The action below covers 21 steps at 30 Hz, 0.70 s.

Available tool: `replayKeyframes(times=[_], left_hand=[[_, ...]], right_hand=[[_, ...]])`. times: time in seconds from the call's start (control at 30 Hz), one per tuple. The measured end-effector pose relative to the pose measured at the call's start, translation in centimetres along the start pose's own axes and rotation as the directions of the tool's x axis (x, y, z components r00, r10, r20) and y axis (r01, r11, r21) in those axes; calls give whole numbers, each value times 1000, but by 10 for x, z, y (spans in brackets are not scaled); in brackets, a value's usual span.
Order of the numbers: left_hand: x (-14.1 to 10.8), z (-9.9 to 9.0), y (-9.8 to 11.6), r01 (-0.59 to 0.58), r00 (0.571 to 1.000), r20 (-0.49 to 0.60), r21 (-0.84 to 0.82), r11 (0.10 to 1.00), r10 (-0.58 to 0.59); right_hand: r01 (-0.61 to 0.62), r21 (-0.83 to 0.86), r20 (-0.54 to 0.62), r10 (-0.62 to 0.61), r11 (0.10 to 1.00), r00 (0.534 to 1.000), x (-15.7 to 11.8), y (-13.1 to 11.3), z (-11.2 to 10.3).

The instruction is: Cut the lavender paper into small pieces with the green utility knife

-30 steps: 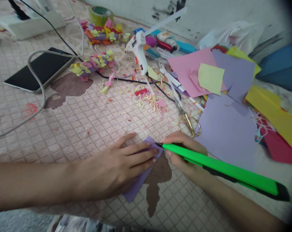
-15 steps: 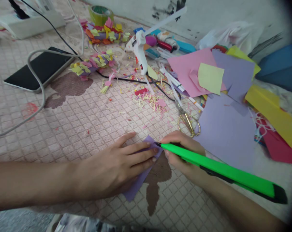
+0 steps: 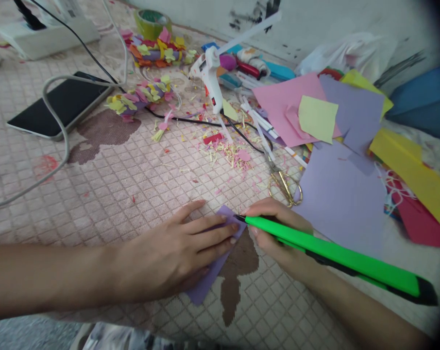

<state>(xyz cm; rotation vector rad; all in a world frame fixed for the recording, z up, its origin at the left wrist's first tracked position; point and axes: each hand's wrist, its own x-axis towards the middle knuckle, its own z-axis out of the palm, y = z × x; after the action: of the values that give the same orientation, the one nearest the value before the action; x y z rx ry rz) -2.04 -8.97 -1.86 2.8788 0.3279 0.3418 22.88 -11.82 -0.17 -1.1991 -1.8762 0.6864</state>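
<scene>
My left hand lies flat with its fingers spread, pressing on a narrow purple paper strip on the quilted cloth. The strip slants from lower left to upper right, and its middle is hidden under my fingers. In my right hand is a large bright green pen with a black end. Its dark tip is at the strip's upper right end, close to my left fingertips. Gold-handled scissors lie just beyond my right hand.
Purple sheets, a pink sheet and yellow paper lie at the right. A white glue gun stands behind paper scraps. At the left are a black tablet, cables and a power strip.
My right hand and the green pen have shifted slightly to the right. My left hand and the purple strip have hardly moved.
</scene>
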Motion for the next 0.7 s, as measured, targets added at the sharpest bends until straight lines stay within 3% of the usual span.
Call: replayKeyframes(times=[0.5, 0.7], left_hand=[[0, -3, 1, 1, 1000, -6, 3, 1000, -1], [1, 2, 3, 25, 999, -42, 5, 1000, -24]], right_hand=[[3, -1, 29, -3, 1000, 1000, -2, -1, 2], [-10, 0, -57, 10, 1000, 998, -2, -2, 1]])
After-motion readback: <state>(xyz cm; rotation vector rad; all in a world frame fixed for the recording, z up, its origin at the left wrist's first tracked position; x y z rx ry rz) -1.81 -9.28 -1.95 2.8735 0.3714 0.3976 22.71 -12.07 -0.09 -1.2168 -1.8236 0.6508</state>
